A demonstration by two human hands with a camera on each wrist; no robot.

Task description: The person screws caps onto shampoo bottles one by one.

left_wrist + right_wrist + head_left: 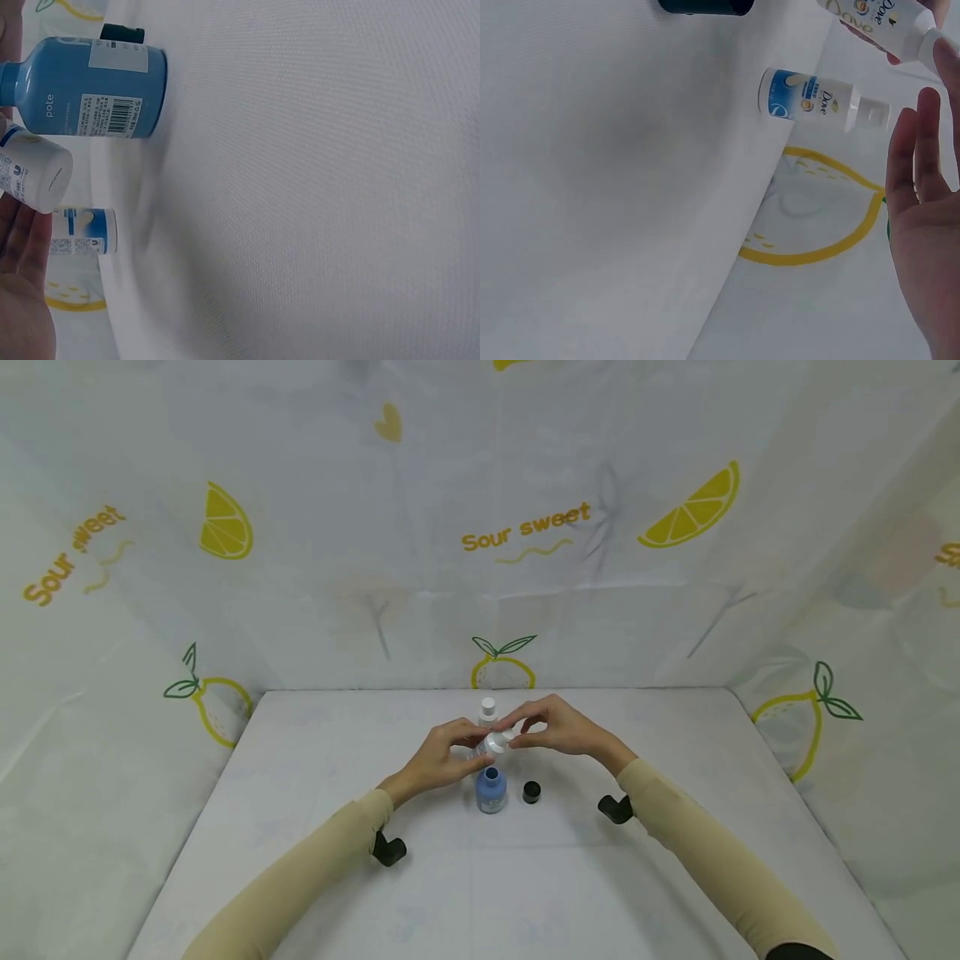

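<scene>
My left hand (441, 757) grips a small white Dove bottle (492, 745), tilted with its top toward the right. At that top, my right hand (561, 727) pinches the white cap (509, 736) between thumb and finger; its other fingers (904, 161) are extended in the right wrist view. Below the hands stands an uncapped blue bottle (491, 792), its dark mouth facing up. The held bottle's base (55, 180) shows in the left wrist view. Another white Dove bottle (810, 99) stands upright behind, its cap on.
A black screw cap (532, 792) lies on the white-covered table (570, 893), just right of the blue bottle. Behind the table's far edge hangs a white curtain (315, 610) printed with lemons and lettering.
</scene>
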